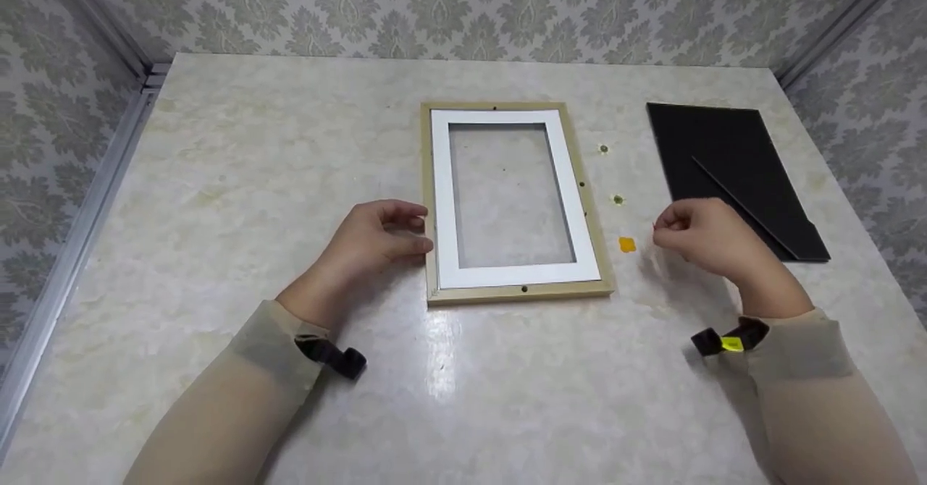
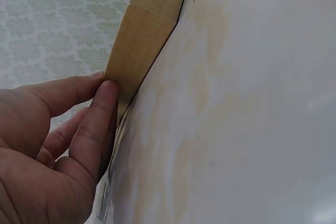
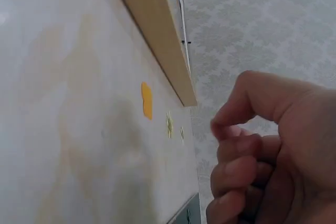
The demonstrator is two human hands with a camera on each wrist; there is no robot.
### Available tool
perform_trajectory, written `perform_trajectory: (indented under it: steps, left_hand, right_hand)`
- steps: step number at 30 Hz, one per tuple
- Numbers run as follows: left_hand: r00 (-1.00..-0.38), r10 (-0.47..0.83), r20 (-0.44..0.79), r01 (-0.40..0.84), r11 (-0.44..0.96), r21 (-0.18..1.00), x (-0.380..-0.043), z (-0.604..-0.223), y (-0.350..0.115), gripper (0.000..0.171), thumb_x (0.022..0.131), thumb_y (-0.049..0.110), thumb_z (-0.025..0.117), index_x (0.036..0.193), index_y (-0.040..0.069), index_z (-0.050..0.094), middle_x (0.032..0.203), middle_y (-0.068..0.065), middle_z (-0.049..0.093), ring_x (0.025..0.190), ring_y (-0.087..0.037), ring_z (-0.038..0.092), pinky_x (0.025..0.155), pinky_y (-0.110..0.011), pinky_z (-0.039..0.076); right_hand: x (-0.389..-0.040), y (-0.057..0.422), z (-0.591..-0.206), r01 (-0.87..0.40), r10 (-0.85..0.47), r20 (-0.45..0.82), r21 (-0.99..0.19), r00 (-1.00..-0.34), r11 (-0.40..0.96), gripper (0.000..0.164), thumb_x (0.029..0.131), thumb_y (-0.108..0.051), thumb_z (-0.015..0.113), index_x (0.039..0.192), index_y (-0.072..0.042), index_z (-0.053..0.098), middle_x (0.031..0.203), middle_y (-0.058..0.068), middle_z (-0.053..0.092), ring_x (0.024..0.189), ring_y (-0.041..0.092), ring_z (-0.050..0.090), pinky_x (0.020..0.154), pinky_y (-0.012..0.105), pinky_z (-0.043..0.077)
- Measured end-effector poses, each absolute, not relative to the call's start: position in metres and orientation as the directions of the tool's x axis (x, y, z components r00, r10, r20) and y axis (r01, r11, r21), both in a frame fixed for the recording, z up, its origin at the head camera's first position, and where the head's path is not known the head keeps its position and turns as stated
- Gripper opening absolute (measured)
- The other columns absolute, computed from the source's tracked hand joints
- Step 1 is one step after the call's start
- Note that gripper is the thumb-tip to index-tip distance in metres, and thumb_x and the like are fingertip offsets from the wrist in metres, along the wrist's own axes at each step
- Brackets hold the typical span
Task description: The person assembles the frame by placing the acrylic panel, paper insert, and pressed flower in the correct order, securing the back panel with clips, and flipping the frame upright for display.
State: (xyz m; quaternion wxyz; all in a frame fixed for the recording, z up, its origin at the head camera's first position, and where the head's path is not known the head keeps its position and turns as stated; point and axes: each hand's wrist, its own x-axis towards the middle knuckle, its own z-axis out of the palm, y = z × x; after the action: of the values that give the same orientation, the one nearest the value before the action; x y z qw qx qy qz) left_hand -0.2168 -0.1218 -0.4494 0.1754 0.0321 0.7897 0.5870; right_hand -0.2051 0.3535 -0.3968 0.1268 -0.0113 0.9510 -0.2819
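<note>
A light wooden picture frame [image 1: 606,286] with a white mat [image 1: 492,275] lies flat on the table. My left hand [image 1: 380,235] touches the frame's left side; in the left wrist view its bent fingertips rest at the wooden edge [image 2: 139,40]. To the right of the frame my right hand [image 1: 695,235] is raised over the table, thumb and forefinger pinching a tiny red piece [image 1: 654,228], too small to make out further. Beside that hand lies an orange flower-shaped piece [image 1: 627,245], also visible as an orange piece [image 3: 147,100] in the right wrist view.
Two small pale flowers with green centres, a nearer flower [image 1: 617,200] and a farther flower [image 1: 604,149], lie along the frame's right side. A black backing board [image 1: 713,134] with a slanting strut lies behind my right hand. Patterned walls [image 1: 434,7] border the table.
</note>
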Motion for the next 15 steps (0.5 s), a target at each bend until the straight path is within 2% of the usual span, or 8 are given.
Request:
perform_trajectory:
  steps: [2,4,7,10,12,15]
  left_hand:
    - [-0.936,0.258,-0.238,-0.156,0.300,0.941,-0.217,-0.450,-0.121,0.056,0.093,0.003,0.088,0.146,0.002,0.072,0.135,-0.015,0.074,0.113,-0.015,0.074,0.091,-0.021,0.065]
    - [-0.938,0.257,-0.233,-0.152,0.298,0.942,-0.216,-0.450,-0.121,0.056,0.093,0.004,0.088,0.146,0.002,0.072,0.134,-0.015,0.074,0.112,-0.015,0.074,0.092,-0.020,0.064]
    - [-0.940,0.256,-0.224,-0.146,0.291,0.945,-0.216,-0.450,-0.122,0.055,0.093,0.003,0.088,0.146,0.001,0.072,0.133,-0.015,0.075,0.113,-0.016,0.075,0.092,-0.020,0.064]
    - [-0.940,0.260,-0.223,-0.150,0.272,0.951,-0.216,-0.449,-0.123,0.055,0.093,0.002,0.088,0.145,0.001,0.072,0.132,-0.015,0.075,0.113,-0.018,0.075,0.092,-0.021,0.065]
    - [-0.940,0.259,-0.222,-0.150,0.271,0.951,-0.216,-0.449,-0.123,0.054,0.093,0.003,0.088,0.145,0.001,0.073,0.131,-0.014,0.075,0.113,-0.017,0.075,0.092,-0.021,0.065]
    - [-0.941,0.259,-0.220,-0.148,0.269,0.952,-0.214,-0.450,-0.122,0.055,0.092,0.004,0.088,0.145,0.003,0.073,0.132,-0.013,0.074,0.112,-0.016,0.074,0.093,-0.022,0.064]
  right_hand:
    - [-0.210,0.347,-0.391,0.096,-0.095,-0.269,-0.619,-0.959,0.779,0.020,0.103,-0.018,0.071,0.112,0.000,0.075,0.075,-0.007,0.059,0.063,0.009,0.051,0.056,0.026,0.044]
    - [-0.217,0.338,-0.385,0.107,-0.121,-0.282,-0.674,-0.952,0.731,0.021,0.106,-0.018,0.070,0.114,0.002,0.072,0.069,-0.010,0.054,0.061,0.007,0.048,0.056,0.025,0.041]
    - [-0.233,0.318,-0.377,0.097,-0.157,-0.287,-0.703,-0.945,0.704,0.022,0.108,-0.021,0.070,0.114,0.000,0.072,0.064,-0.011,0.051,0.061,0.008,0.049,0.061,0.027,0.042]
    - [-0.253,0.296,-0.372,0.069,-0.200,-0.275,-0.731,-0.940,0.679,0.020,0.108,-0.020,0.071,0.111,0.000,0.073,0.063,-0.010,0.051,0.063,0.009,0.051,0.071,0.026,0.046]
    - [-0.267,0.279,-0.371,0.093,-0.211,-0.284,-0.772,-0.935,0.629,0.017,0.108,-0.019,0.072,0.109,-0.002,0.074,0.068,-0.010,0.054,0.062,0.008,0.050,0.069,0.026,0.046]
    - [-0.288,0.253,-0.374,0.149,-0.204,-0.308,-0.818,-0.929,0.555,0.014,0.107,-0.019,0.074,0.104,-0.005,0.077,0.065,-0.012,0.050,0.058,0.007,0.043,0.061,0.025,0.040]
